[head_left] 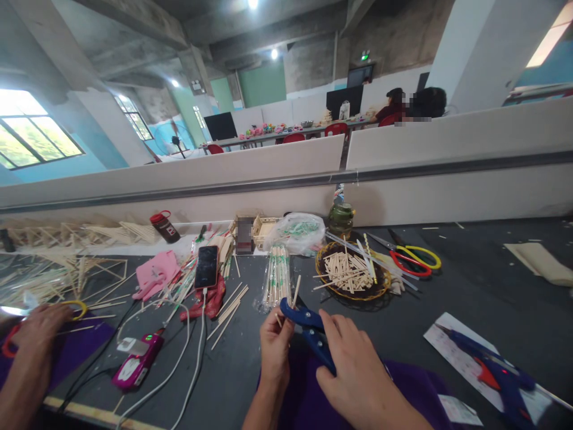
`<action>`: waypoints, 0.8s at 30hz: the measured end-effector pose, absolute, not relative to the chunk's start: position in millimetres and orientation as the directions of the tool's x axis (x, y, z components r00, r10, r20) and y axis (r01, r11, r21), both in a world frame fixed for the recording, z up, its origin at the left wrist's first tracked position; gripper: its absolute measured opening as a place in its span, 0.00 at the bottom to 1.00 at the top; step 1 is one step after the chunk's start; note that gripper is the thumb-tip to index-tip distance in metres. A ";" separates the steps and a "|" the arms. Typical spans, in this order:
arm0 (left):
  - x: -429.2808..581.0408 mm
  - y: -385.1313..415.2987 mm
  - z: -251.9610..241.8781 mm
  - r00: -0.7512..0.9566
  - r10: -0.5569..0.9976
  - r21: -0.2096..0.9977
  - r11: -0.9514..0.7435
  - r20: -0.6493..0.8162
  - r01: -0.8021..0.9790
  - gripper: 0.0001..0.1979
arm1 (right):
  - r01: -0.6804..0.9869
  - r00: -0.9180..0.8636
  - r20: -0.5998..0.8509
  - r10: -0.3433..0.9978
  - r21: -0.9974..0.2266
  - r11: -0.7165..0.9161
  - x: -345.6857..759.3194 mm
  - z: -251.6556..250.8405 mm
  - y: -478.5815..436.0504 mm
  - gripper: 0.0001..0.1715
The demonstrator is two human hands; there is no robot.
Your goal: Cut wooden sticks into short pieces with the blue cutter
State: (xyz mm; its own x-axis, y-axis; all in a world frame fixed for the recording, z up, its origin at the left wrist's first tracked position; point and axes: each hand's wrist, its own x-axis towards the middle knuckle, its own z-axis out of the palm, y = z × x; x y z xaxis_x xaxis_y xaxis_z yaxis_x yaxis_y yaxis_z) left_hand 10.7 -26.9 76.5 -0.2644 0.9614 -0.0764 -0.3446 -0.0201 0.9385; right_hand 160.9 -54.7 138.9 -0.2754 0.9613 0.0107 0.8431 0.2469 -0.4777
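Observation:
My left hand (pixel 275 343) pinches a thin wooden stick (pixel 296 291) that points upward. Another stick end shows by its thumb. My right hand (pixel 351 367) is wrapped round the handles of a pair of blue cutters (pixel 307 319). The head of the cutters meets the sticks at my left fingertips; whether the jaws bite on one I cannot tell. Purple cloth (pixel 308 394) lies beneath both hands. Just beyond is a plastic-wrapped bundle of sticks (pixel 277 275). A round basket (pixel 329 291) of short cut sticks stands to its right.
At left, a co-worker's hand (pixel 42 325) holds scissors. A phone (pixel 206 267) trails a white cable to a magenta power strip (pixel 138 361). Red and yellow scissors (pixel 412 261) and a blue glue gun (pixel 492 364) lie to the right. A low partition (pixel 268 161) backs the table.

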 end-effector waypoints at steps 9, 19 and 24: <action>1.5 -23.5 74.7 -0.215 0.977 1.000 -0.009 0.012 0.016 0.10 | 0.637 -0.326 -0.073 0.942 -0.753 0.162 170.1 108.2 -50.2 0.35; -0.5 -12.8 69.0 -0.160 0.987 0.971 0.040 -0.002 0.234 0.07 | 0.373 -0.462 -0.088 0.882 -0.922 0.103 182.5 74.0 -28.2 0.20; 0.5 -11.4 74.1 -0.130 0.981 0.988 0.152 -0.147 0.027 0.12 | 0.432 -0.372 -0.150 0.916 -0.901 0.028 194.9 65.9 -25.6 0.29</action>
State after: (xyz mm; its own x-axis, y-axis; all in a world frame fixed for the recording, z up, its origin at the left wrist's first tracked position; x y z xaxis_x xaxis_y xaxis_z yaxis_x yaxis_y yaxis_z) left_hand 0.5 -11.4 74.1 -0.1295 0.9806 -0.1473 0.0270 0.1520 0.9880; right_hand 194.9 -25.6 65.9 -0.3719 0.9160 -0.1504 0.4322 0.0275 -0.9013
